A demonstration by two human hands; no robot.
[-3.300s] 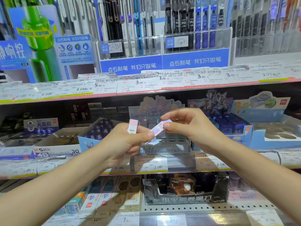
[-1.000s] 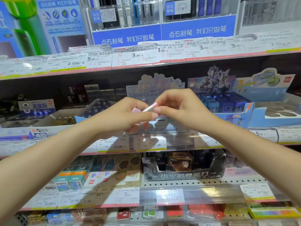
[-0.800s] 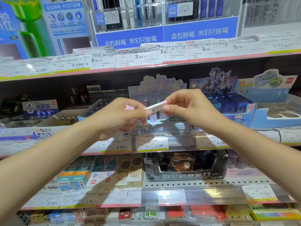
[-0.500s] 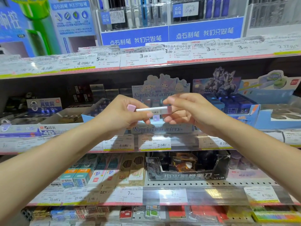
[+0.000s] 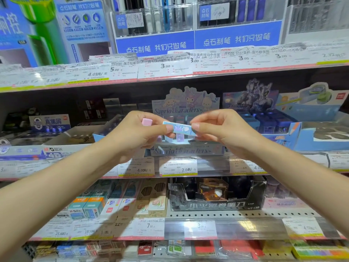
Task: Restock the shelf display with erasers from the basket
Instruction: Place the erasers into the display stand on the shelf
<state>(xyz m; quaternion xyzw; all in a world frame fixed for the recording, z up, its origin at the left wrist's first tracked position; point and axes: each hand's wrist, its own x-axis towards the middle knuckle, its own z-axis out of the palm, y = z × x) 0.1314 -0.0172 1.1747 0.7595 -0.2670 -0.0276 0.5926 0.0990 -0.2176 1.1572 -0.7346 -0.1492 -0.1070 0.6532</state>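
Both hands are raised in front of the middle shelf. A light blue eraser [image 5: 180,128] lies level between them: my right hand [image 5: 222,129] pinches its right end and the thumb of my left hand [image 5: 136,135] touches its left end. A pink eraser [image 5: 147,121] sticks up from my left hand's closed fingers. Right behind the hands stands the Sanrio characters eraser display box [image 5: 186,148], with several erasers in its slots partly hidden by my fingers. No basket is in view.
Price tag strips [image 5: 177,167] run along each shelf edge. A blue eraser box [image 5: 272,121] stands right of the display, a white carton [image 5: 56,146] to the left. Pen racks [image 5: 198,21] fill the shelf above; a black sharpener box [image 5: 217,195] sits below.
The blue eraser, held edge-on and tilted a second ago, has been turned level with its printed face showing. Both hands have drifted slightly lower in front of the display. The pink eraser stays in my left hand.
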